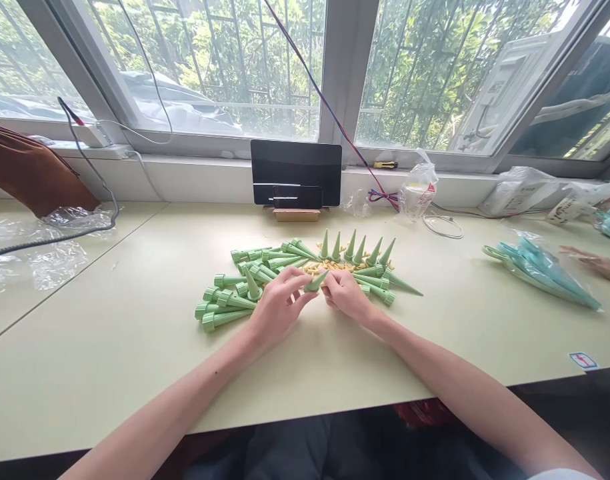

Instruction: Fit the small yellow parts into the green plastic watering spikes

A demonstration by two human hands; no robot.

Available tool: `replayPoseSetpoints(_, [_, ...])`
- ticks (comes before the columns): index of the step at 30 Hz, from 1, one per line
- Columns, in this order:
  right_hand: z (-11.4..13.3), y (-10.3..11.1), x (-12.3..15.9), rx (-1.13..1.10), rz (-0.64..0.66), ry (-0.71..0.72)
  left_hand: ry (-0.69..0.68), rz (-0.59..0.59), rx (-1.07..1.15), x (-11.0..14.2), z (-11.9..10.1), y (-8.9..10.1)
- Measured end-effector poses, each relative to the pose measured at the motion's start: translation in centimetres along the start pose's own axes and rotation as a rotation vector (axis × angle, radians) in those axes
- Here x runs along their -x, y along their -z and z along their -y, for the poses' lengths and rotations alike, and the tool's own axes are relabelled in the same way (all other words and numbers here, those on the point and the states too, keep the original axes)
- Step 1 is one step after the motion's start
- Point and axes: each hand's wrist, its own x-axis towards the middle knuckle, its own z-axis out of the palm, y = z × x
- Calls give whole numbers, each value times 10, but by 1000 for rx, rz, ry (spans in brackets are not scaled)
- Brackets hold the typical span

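My left hand (279, 300) holds a green plastic watering spike (315, 283) by its wide end, between thumb and fingers. The spike tilts up to the right, its tip close to my right hand (345, 293). That hand is closed in a pinch; what its fingers hold, if anything, is hidden. Behind both hands lies a pile of small yellow pieces (312, 269). Several green spikes stand point-up in a row (353, 245) at its back. More spikes lie on their sides to the left (229, 320) and right (379, 293), and one (252, 285) stands among the left ones.
A dark tablet (297, 170) leans at the back of the pale table (135, 373), a phone (297, 197) before it on a small stand. Bagged blue-green items (545, 270) lie at right. Clear wrappers (59, 260) and a dark cable (85, 235) lie at left.
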Motion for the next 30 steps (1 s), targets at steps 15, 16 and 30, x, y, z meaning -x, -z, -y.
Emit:
replayPoseSetpoints(15, [-3, -2, 1, 150, -24, 52, 208, 102, 298, -6, -11, 5])
replayPoseSetpoints(16, [-2, -2, 1, 167, -26, 59, 240, 108, 339, -7, -12, 6])
replayPoseSetpoints(30, [-2, -1, 2, 294, -40, 146, 494, 163, 547, -10, -17, 11])
